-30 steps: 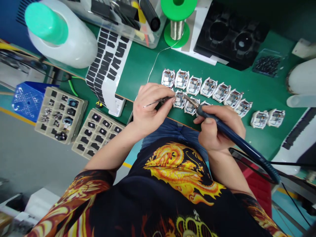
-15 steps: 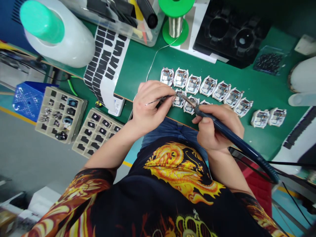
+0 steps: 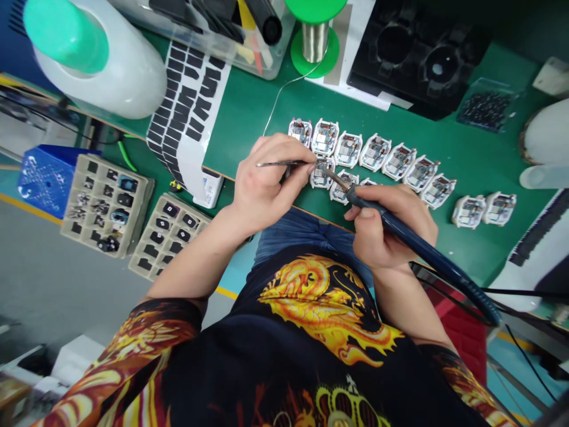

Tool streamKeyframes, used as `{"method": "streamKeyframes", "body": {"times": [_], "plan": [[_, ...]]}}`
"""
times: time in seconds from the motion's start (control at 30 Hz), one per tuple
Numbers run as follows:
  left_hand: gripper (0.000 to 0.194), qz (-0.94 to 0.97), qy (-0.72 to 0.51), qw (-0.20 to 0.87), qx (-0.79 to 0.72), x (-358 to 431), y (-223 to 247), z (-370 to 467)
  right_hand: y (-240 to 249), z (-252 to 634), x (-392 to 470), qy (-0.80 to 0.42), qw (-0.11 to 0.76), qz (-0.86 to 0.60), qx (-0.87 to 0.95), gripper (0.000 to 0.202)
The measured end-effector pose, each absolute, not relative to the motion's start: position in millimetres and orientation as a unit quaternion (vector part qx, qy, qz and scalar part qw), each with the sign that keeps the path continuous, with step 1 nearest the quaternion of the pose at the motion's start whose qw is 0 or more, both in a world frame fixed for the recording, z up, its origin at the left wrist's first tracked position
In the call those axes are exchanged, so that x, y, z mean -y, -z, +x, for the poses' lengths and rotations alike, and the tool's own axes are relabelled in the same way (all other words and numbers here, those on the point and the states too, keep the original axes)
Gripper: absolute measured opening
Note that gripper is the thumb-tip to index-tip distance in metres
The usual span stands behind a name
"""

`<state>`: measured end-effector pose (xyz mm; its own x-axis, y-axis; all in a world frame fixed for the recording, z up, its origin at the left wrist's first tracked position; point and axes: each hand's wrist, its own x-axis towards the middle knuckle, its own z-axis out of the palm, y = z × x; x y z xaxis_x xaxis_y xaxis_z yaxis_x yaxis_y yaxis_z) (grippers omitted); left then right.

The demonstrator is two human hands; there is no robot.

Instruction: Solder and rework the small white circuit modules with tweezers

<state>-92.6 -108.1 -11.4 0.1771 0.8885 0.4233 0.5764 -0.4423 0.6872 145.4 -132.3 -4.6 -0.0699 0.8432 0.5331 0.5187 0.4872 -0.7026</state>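
Observation:
My left hand (image 3: pixel 267 184) is closed in a pinch on slim metal tweezers (image 3: pixel 278 163), whose tips reach the upper part of an opened watch case (image 3: pixel 322 175) with its circuit board exposed. My right hand (image 3: pixel 395 219) grips a dark blue soldering iron (image 3: pixel 427 256) like a pen. Its metal tip points left and meets the same watch case near the tweezers, though actual contact is too small to tell. Solder wire (image 3: pixel 276 107) runs from a green spool (image 3: pixel 315 44) down behind my left hand. More white watch cases (image 3: pixel 376 153) stand in rows around, some partly hidden by my right hand.
A white bottle with a green cap (image 3: pixel 102 65) stands at upper left, beside a sheet of black stickers (image 3: pixel 189 89) and a clear tool bin (image 3: pixel 267 71). Parts trays (image 3: pixel 144 207) sit lower left. A black fixture (image 3: pixel 418 59) and a box of small screws (image 3: pixel 484 105) lie at upper right.
My left hand has shifted slightly up and left, and the tweezers now lie more level. The iron's tip stays at the same watch case; the whole view has drifted a little.

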Motion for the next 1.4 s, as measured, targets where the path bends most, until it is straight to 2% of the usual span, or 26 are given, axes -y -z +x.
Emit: {"method": "streamKeyframes", "body": {"times": [0.17, 0.47, 0.8, 1.4], "plan": [[0.016, 0.749, -0.377, 0.199, -0.508, 105.4, 9.6, -93.7, 3.6, 143.6, 131.6, -0.179, 0.501, -0.463, 0.709, 0.018], [0.019, 0.751, -0.394, 0.209, -0.487, 106.3, 11.9, -93.9, 3.0, 139.3, 129.0, -0.188, 0.503, -0.455, 0.71, 0.017], [0.02, 0.772, -0.382, 0.168, -0.48, 104.7, 12.9, -94.4, 3.4, 138.1, 125.2, -0.176, 0.498, -0.45, 0.721, 0.017], [0.016, 0.774, -0.379, 0.181, -0.474, 104.5, 12.7, -94.5, 1.8, 138.6, 126.1, -0.191, 0.48, -0.447, 0.73, 0.02]]}}
